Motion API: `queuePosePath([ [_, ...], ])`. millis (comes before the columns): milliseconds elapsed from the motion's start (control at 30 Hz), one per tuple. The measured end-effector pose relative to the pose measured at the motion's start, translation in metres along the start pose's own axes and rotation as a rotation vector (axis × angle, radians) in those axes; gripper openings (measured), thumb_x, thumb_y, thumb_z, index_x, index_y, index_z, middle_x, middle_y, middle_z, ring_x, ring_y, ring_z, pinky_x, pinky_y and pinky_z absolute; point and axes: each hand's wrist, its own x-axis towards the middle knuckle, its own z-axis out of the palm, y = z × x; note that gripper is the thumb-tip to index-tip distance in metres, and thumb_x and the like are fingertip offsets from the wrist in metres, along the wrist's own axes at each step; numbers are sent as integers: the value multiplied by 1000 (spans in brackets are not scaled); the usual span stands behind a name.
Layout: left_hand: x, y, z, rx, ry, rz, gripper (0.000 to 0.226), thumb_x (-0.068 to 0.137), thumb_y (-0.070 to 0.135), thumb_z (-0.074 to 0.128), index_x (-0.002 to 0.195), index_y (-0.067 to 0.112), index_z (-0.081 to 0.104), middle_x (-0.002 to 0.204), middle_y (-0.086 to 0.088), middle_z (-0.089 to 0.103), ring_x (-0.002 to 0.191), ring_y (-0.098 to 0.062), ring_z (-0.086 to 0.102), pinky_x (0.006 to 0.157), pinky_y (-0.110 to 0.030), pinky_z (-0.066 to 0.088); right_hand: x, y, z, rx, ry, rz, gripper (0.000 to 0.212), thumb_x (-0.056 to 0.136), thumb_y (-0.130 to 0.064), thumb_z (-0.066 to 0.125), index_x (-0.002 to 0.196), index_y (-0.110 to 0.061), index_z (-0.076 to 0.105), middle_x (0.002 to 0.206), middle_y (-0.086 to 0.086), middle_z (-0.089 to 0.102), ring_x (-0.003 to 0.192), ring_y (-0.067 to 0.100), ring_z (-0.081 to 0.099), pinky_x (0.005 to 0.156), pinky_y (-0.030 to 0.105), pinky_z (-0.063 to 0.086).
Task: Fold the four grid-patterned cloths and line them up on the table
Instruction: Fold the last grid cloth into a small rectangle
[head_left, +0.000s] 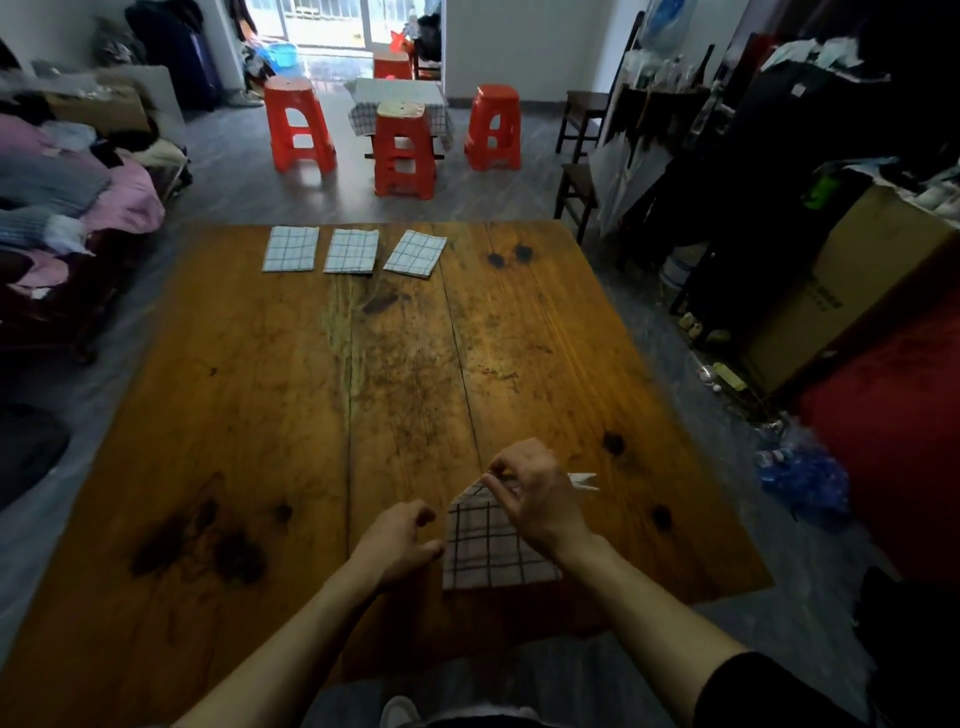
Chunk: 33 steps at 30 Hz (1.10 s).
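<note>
Three folded grid-patterned cloths lie in a row at the far edge of the wooden table: the left one, the middle one and the right one, which is turned slightly. A fourth grid cloth lies near the front edge, partly folded. My right hand pinches its far corner, lifted off the table. My left hand holds the cloth's left edge with curled fingers. Part of the cloth is hidden under my right hand, and a white tip sticks out to the right of it.
Several red plastic stools and a small table with a checked cover stand beyond the table. Piled clothes lie at the left. A cardboard box and dark clutter stand at the right. Blue plastic bags lie on the floor.
</note>
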Motion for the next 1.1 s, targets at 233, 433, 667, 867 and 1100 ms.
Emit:
queuePosePath([
  [233,-3,-30,3,-55,134,-2,27,88,33,68,113,25,63,115,4,62,101,-10,59,91,-31,53,-32,-7,38,49,-316,-53,34,83,-53,57,94,-22,67,100,-4,63,100,9,50,84,24,43],
  [433,-6,-35,5,-101,163,99,10,91,26,64,100,30,60,103,10,60,92,-5,59,83,-27,55,-40,6,35,-1,-278,96,22,92,-37,61,107,-21,66,114,-5,63,109,7,50,93,24,42],
  [667,2,-32,8,-31,161,167,11,90,28,66,96,34,58,100,12,58,90,-3,56,79,-22,52,-52,20,30,-24,-232,303,21,92,-28,63,112,-23,64,118,-4,60,113,9,49,95,22,40],
  [867,9,-20,13,98,190,232,16,91,35,62,106,31,61,104,14,56,98,-4,50,83,-22,47,-66,30,31,-30,-244,426,30,93,-27,62,123,-23,60,127,-3,56,120,9,47,100,23,38],
  [1100,13,1,36,272,299,393,28,86,32,67,113,29,63,113,10,60,101,-9,55,83,-22,47,-43,42,37,-118,-237,427,47,98,-32,52,143,-20,44,146,-1,38,134,14,36,111,28,33],
])
